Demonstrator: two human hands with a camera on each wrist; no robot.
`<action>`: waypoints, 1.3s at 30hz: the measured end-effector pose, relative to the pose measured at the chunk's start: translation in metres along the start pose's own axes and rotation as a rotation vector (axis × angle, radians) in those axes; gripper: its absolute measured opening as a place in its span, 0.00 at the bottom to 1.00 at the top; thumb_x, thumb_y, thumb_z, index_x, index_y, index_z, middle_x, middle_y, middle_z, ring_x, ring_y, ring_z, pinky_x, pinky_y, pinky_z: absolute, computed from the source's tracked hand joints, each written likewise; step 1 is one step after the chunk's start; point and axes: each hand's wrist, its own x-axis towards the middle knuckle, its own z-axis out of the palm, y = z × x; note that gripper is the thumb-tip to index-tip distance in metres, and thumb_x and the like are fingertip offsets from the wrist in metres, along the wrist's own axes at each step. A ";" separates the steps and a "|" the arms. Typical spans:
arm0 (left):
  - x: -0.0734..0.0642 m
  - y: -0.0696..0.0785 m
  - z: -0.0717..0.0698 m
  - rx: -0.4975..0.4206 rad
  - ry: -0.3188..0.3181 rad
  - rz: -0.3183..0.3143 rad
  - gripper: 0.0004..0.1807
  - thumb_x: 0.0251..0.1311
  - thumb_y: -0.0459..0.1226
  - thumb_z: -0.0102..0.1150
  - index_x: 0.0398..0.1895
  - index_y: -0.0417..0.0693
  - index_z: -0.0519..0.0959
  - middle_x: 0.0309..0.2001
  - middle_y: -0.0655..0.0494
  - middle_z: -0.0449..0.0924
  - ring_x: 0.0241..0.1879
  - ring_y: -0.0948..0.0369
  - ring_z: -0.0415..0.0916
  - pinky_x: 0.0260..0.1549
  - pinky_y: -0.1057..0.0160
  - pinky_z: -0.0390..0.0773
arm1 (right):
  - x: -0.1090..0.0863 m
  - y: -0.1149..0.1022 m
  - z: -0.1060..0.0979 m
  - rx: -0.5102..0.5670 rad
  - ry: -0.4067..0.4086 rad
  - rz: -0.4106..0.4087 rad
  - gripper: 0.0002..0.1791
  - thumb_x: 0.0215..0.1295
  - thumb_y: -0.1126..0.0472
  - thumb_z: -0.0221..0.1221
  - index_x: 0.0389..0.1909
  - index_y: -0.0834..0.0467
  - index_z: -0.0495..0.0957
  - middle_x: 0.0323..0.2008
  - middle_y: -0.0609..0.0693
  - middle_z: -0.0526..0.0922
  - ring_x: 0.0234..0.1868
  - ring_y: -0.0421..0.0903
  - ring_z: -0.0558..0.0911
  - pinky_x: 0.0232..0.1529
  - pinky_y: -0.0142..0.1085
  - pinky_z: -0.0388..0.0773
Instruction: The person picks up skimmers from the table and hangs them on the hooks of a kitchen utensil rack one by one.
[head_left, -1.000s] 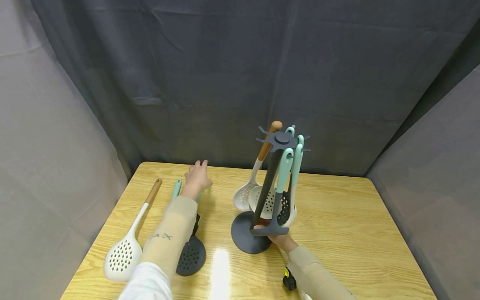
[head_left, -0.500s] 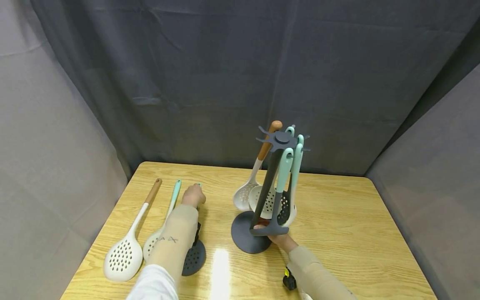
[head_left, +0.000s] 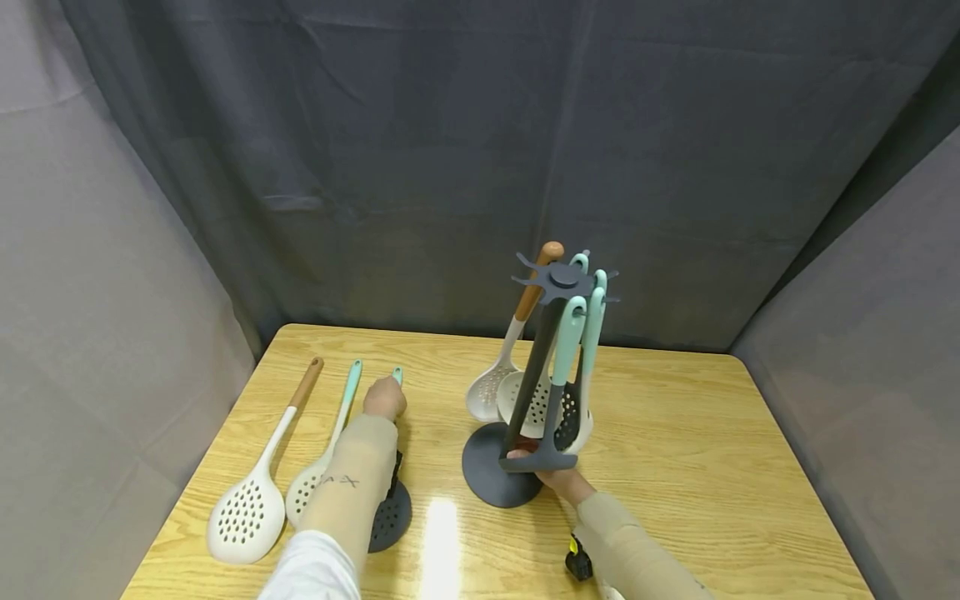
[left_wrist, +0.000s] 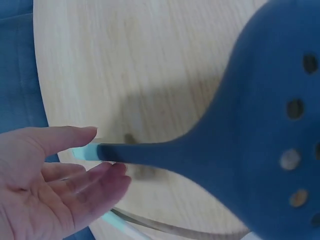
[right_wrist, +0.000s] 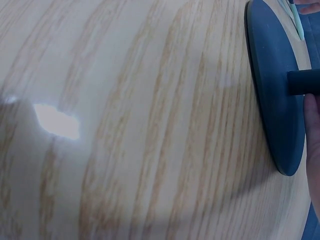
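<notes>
A dark grey skimmer (head_left: 389, 517) with a mint handle lies on the table, partly hidden by my left forearm. My left hand (head_left: 386, 398) is at its handle; in the left wrist view the thumb and curled fingers lie on either side of the handle (left_wrist: 86, 152). With my right hand (head_left: 564, 482) I grip the post of a dark utensil stand (head_left: 491, 471), low above its round base; the fingers are mostly hidden behind a hanging grey utensil (head_left: 552, 450). Other mint-handled utensils and a white slotted spoon (head_left: 491, 392) with a brown handle hang from the stand's hooks.
Left of the grey skimmer lie a white skimmer (head_left: 303, 492) with a mint handle and a larger white skimmer (head_left: 246, 518) with a brown handle. The wooden table (head_left: 675, 467) ends at a dark curtain (head_left: 420, 167), with grey curtains at both sides.
My left hand, spread above the back of the table earlier, has come down and back toward me onto the grey skimmer's handle, fingers curled. My right hand and the stand stay put.
</notes>
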 end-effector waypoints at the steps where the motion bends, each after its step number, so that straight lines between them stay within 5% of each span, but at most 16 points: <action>1: -0.001 -0.002 0.001 -0.001 0.005 0.001 0.08 0.60 0.27 0.50 0.37 0.30 0.77 0.28 0.43 0.76 0.25 0.55 0.72 0.19 0.65 0.73 | 0.000 -0.001 0.000 -0.010 0.002 0.009 0.20 0.52 0.79 0.58 0.49 0.75 0.70 0.43 0.51 0.78 0.41 0.28 0.75 0.46 0.26 0.74; 6: -0.001 -0.008 0.007 -0.008 0.014 0.023 0.05 0.57 0.24 0.51 0.32 0.29 0.77 0.28 0.42 0.77 0.26 0.53 0.75 0.22 0.62 0.77 | 0.000 -0.002 0.000 -0.027 -0.010 0.082 0.23 0.54 0.76 0.59 0.52 0.73 0.68 0.48 0.68 0.74 0.44 0.30 0.75 0.51 0.30 0.73; 14: -0.006 -0.008 0.004 -0.033 0.008 0.031 0.05 0.58 0.24 0.50 0.33 0.28 0.76 0.26 0.43 0.76 0.25 0.53 0.74 0.21 0.62 0.77 | 0.000 0.001 0.000 -0.023 0.007 0.032 0.24 0.52 0.78 0.59 0.52 0.73 0.67 0.47 0.58 0.75 0.44 0.29 0.74 0.49 0.28 0.73; 21: -0.003 -0.010 0.006 -0.053 -0.009 0.024 0.06 0.58 0.25 0.50 0.35 0.29 0.76 0.27 0.43 0.75 0.25 0.54 0.73 0.21 0.62 0.76 | 0.000 0.000 0.000 -0.058 0.020 0.029 0.26 0.51 0.78 0.60 0.53 0.73 0.66 0.49 0.63 0.73 0.44 0.28 0.73 0.50 0.28 0.72; 31: 0.010 -0.007 0.005 -0.081 -0.085 0.020 0.12 0.54 0.25 0.56 0.42 0.31 0.74 0.30 0.44 0.72 0.27 0.53 0.69 0.19 0.64 0.72 | -0.001 -0.003 0.001 0.038 0.006 0.111 0.23 0.53 0.77 0.58 0.52 0.74 0.67 0.45 0.42 0.72 0.43 0.27 0.73 0.50 0.25 0.70; 39: 0.010 0.001 -0.005 -0.136 -0.138 0.049 0.03 0.50 0.24 0.57 0.25 0.36 0.74 0.20 0.46 0.71 0.15 0.56 0.69 0.10 0.65 0.71 | 0.000 0.001 0.000 0.118 -0.017 0.000 0.20 0.51 0.82 0.57 0.47 0.71 0.70 0.40 0.35 0.76 0.41 0.31 0.77 0.46 0.28 0.75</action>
